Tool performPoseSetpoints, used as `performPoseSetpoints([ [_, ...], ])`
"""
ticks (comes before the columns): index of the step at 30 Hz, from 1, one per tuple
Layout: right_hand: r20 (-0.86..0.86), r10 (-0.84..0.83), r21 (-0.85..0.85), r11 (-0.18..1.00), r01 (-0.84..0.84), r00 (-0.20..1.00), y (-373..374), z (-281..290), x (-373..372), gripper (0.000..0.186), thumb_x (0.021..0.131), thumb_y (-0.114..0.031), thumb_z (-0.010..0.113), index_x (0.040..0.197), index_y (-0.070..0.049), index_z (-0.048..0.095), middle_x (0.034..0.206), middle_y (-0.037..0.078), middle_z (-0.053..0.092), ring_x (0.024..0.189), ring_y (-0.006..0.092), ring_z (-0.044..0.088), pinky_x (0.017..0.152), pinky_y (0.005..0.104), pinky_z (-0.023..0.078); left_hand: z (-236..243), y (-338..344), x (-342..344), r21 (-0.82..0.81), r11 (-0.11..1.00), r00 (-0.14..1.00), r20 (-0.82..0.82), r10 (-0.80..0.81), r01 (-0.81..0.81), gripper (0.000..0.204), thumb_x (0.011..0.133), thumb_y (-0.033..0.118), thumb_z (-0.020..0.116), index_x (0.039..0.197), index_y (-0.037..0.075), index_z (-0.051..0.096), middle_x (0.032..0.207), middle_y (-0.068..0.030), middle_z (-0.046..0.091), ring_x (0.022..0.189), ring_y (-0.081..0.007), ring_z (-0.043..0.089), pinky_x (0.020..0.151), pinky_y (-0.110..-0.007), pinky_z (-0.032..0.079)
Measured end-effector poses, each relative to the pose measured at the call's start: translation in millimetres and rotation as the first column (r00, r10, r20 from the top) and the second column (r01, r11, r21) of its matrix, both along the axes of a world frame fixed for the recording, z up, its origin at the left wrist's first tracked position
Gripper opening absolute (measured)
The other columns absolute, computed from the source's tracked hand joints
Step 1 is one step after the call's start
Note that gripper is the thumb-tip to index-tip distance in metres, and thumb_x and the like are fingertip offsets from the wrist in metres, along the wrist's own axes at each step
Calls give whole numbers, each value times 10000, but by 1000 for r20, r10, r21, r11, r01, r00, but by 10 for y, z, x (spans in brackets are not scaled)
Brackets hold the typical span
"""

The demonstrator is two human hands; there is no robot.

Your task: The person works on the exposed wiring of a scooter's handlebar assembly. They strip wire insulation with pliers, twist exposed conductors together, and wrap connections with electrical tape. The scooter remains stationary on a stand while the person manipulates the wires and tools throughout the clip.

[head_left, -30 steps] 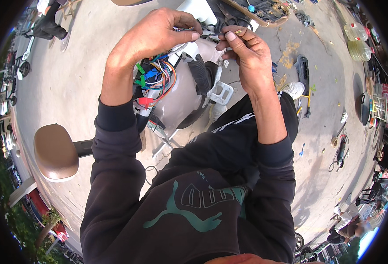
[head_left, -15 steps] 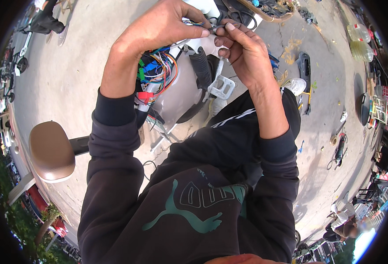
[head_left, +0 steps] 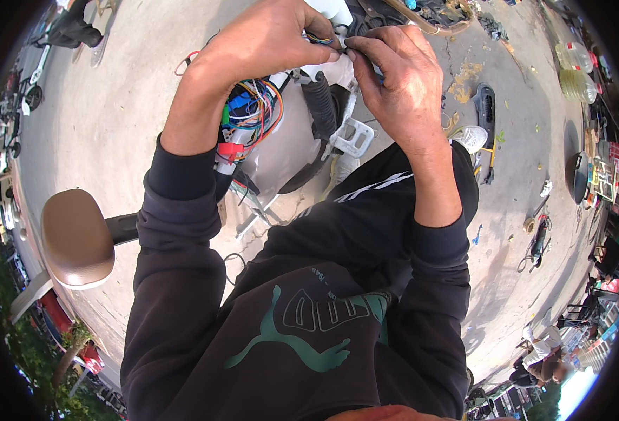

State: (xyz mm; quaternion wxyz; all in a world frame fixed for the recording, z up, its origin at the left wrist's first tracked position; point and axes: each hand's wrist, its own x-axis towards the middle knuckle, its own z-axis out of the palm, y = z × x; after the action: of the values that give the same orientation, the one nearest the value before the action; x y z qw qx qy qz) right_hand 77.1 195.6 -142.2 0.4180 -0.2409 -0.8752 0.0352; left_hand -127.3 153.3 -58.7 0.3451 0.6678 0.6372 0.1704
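Observation:
My left hand (head_left: 267, 41) is closed, thumb against fingers, on a bunch of thin coloured wires (head_left: 315, 38). My right hand (head_left: 402, 88) pinches at the same spot, its thumb and forefinger tips meeting the left fingertips on a wire end; most of that end is hidden. Below my left wrist hangs a tangle of coloured wires (head_left: 273, 119) with a red connector (head_left: 229, 151) and a blue connector (head_left: 239, 103). They lie against the white frame of a bike-like vehicle. Under my hands are its black ribbed coil sleeve (head_left: 318, 105) and a grey pedal (head_left: 353, 137).
A brown padded seat (head_left: 77, 235) juts out at my left. Across the concrete to the right lie a long black part (head_left: 485, 111), a dark corded tool (head_left: 540, 242) and plastic bottles (head_left: 577, 84). My white shoe (head_left: 471, 138) is beside the black part. Someone stands at the upper left (head_left: 70, 31).
My right hand has turned over, its back now facing up, and its fingers have closed in to the left fingertips. My left hand stays nearly in place, still holding the wires.

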Motion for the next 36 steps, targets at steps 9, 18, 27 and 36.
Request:
performPoseSetpoints([
  [9,192,-23,-190,980,60,981,-101,-21,-28,144,802,-129,778,943,-108,758,843,48,693,679,287,685,603,373,540,-187,-28,14,171,977,971,-225,-87,127,188,794,199,741,917,67,792,802,-216,708,773,-395,704,720,-460,549],
  [18,341,-48,-96,992,85,939,-81,-36,-24,108,812,-103,727,914,-70,711,826,78,715,728,317,697,629,381,555,-269,-15,65,235,951,949,-286,-132,203,145,758,118,705,868,39,758,789,-218,697,780,-416,688,723,-492,539],
  [27,71,194,-573,811,-119,978,-12,-52,155,206,930,-127,685,1078,7,737,759,165,708,618,237,674,621,335,528,-216,-42,148,193,963,952,-277,-128,186,139,772,123,715,873,38,759,783,-222,695,788,-414,692,712,-493,532],
  [36,181,142,-581,814,-10,973,-17,34,133,159,827,-172,725,902,-34,747,724,175,691,687,361,687,671,412,563,-195,-42,174,208,950,941,-296,-165,232,128,771,140,724,852,49,762,788,-209,701,777,-414,691,708,-495,534],
])
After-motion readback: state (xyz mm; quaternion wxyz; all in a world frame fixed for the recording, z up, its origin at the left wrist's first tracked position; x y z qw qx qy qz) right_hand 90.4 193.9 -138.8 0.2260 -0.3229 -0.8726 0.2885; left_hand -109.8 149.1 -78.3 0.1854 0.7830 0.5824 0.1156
